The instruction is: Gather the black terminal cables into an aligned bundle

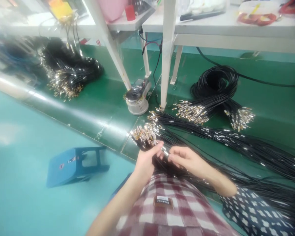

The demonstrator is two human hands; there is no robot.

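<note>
My left hand (147, 160) is closed round a bundle of black cables (144, 136), whose metal-tipped ends fan out above the thumb. Just to its right, my right hand (184, 157) pinches a cable with a silvery metal end (165, 151), which lies between the two hands. The fingertips of my right hand partly hide that cable. Below the hands, the black cables run over my lap on a red-and-white checked apron (177, 200). More long black cables (218, 136) with white marks stretch away to the right on the green surface.
A coiled cable bundle (213, 88) lies at the right, another bundle (68, 72) at the left. A round grey tape dispenser (137, 101) stands by the white table legs (168, 59). A blue stool (73, 167) lies on its side on the floor. A white table (223, 28) crosses the back.
</note>
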